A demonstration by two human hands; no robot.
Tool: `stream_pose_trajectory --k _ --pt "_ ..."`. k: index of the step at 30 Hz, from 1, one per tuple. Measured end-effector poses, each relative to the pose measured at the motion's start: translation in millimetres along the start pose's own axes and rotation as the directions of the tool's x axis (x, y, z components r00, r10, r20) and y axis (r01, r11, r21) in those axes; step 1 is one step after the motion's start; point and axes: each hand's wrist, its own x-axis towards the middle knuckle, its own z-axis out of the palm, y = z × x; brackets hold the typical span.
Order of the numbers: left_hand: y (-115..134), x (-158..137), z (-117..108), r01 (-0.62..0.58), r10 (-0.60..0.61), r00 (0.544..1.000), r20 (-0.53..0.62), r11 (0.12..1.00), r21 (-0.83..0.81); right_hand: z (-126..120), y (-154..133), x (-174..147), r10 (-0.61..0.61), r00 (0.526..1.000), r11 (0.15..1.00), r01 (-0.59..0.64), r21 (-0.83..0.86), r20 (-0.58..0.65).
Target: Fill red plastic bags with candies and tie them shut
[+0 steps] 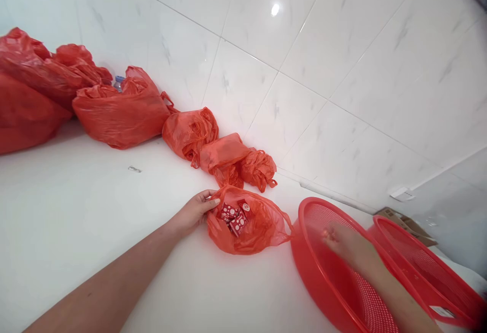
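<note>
My left hand [200, 212] pinches the left rim of a red plastic bag [262, 221], whose mouth gapes upward on the white table. Several small red packets with white dots [238, 221] lie inside it. To the right, my right hand [342, 242] is over the near red mesh basket [315, 262], blurred by motion. Its fingers are curled together. A reddish bit shows at the fingertips, too smeared to name. The basket leans beside the bag's handle, and my right forearm hides part of its inside.
Behind the bag, several red plastic bags [122, 115] line the tiled wall [262, 89]. A bottle with a blue cap [118, 83] pokes out of one. A second red basket [414, 262] stands at the right, with a cardboard box [405, 225] behind it. The white table [95, 196] extends leftward.
</note>
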Motion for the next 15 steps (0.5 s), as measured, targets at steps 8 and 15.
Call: stream_pose_trajectory --k 8,15 --pt "0 0 0 0.011 -0.011 1.000 -0.004 1.000 -0.008 -40 -67 -75 -0.283 0.876 0.939 0.171 0.297 0.390" --pt "1 -1 1 0.006 -0.006 1.000 -0.010 1.000 -0.008 -8 -45 -64 -0.195 0.948 0.980 0.198 0.014 0.251"
